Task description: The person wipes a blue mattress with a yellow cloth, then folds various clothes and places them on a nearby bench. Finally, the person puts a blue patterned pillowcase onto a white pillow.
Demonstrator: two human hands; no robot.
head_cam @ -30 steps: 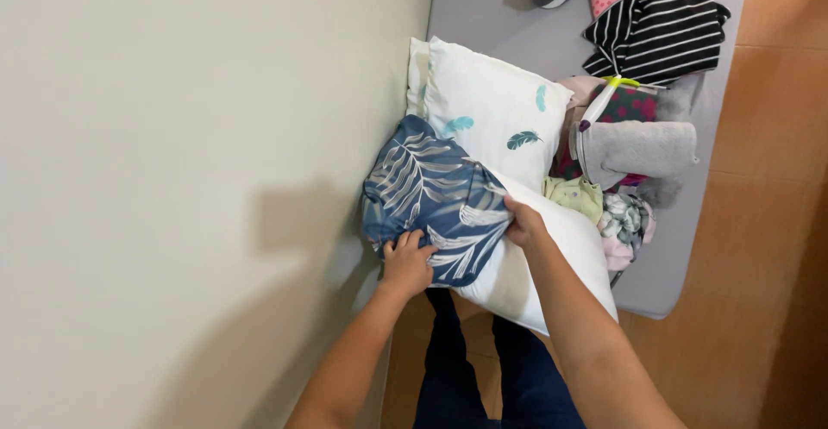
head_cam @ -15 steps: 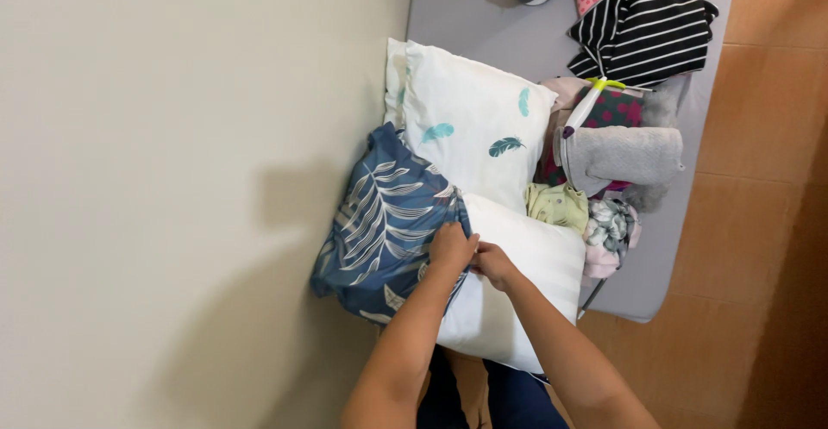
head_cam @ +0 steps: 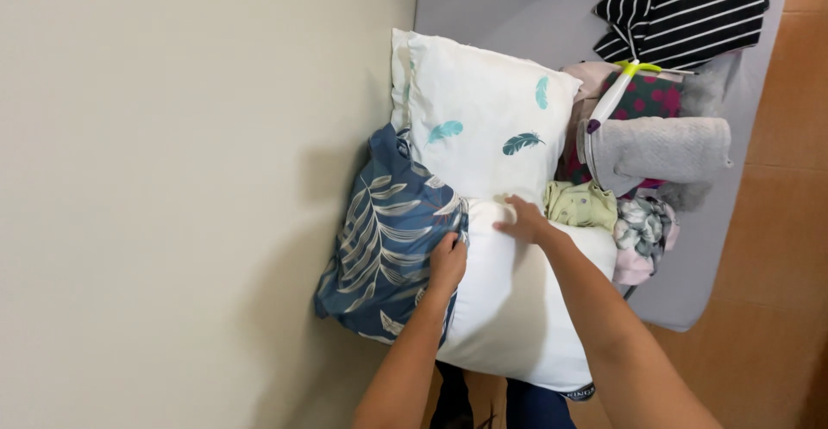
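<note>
Against wall (head_cam: 172, 179), blue pillowcase (head_cam: 388, 248) edge lies under left hand (head_cam: 448, 261) fingers (head_cam: 452, 241).

Support: grey mattress (head_cam: 483, 2) beside the wall (head_cam: 172, 179)
Pillows: feather-print pillow (head_cam: 483, 118), plain white pillow (head_cam: 517, 308), blue leaf-print case (head_cam: 388, 239)
Clothes: striped garment (head_cam: 681, 6), grey towel (head_cam: 660, 149), small folded pieces (head_cam: 642, 231)
Below: tan tiled floor (head_cam: 776, 291)

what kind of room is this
Most likely a bedroom at home. A grey mattress lies against a plain wall, with pillows such as the feather-print pillow on it, and a pile of clothes beside them.
</note>
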